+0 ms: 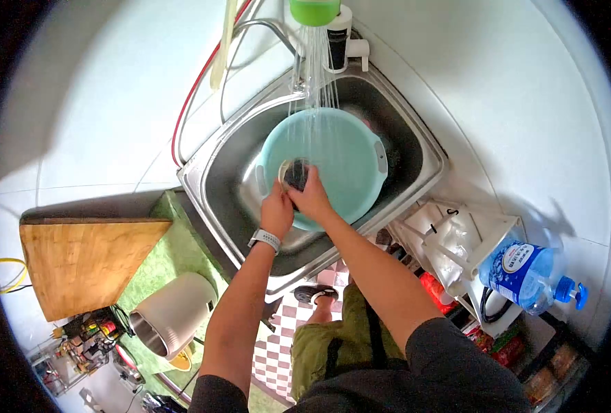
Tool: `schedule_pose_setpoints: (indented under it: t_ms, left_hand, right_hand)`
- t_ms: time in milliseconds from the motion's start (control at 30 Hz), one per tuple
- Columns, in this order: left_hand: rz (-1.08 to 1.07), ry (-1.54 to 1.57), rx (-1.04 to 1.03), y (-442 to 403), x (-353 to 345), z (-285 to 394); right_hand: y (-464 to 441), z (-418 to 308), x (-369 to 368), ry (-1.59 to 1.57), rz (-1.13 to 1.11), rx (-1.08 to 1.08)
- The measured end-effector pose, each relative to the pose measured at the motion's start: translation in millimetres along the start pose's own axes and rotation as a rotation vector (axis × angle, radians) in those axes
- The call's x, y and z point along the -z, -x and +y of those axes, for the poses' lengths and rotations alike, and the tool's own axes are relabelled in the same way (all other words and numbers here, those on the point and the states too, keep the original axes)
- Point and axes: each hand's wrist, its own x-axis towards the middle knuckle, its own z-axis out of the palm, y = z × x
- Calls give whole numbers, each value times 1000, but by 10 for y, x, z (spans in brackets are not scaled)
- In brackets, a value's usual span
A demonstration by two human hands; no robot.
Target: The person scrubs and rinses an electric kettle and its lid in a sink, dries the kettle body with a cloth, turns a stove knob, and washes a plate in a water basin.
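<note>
Over the pale turquoise basin (350,138), both my hands are closed on a small, dark, rounded object with a pale rim (294,176); its kind is unclear. My left hand (276,210), below a grey-white wristband, grips its lower left side. My right hand (311,195) has its fingers around the right side. The basin sits inside the stainless steel sink (233,175). Streams of water fall into it from a green shower-type spout (314,11), just behind the object. Part of the object is hidden by my fingers.
A curved metal faucet (297,65) and a white-and-black device (338,41) stand behind the sink. Left are a wooden cutting board (92,261) and a cream kettle-like vessel (174,313). On the right, a blue pump bottle (525,275) sits by a white rack (450,241).
</note>
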Motion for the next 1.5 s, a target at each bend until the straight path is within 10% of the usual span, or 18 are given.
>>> schedule_pose_setpoints:
  t_ms: [300, 733, 867, 1067, 1233, 1300, 1400, 1467, 1500]
  left_hand:
    - [-135, 885, 480, 5, 253, -177]
    - [-220, 1473, 693, 158, 435, -43]
    - [-126, 1156, 567, 217, 192, 11]
    - [153, 436, 349, 156, 160, 85]
    - [224, 279, 269, 97, 171, 33]
    - [200, 263, 292, 91, 169, 50]
    - [228, 270, 186, 69, 55, 35]
    - [183, 218, 186, 34, -26, 8]
    - [179, 220, 185, 28, -39, 10]
  right_hand:
    - [-6, -198, 570, 600, -575, 697]
    - [81, -372, 628, 699, -653, 828]
    - [-21, -386, 820, 743, -684, 723]
    - [-211, -102, 845, 902, 13, 151]
    - [-480, 287, 689, 825, 179, -88]
    - [-625, 275, 649, 4, -24, -614]
    - [-408, 187, 713, -614, -236, -608]
    - [-205, 122, 669, -469, -278, -510]
    - [-100, 123, 593, 9, -150, -61]
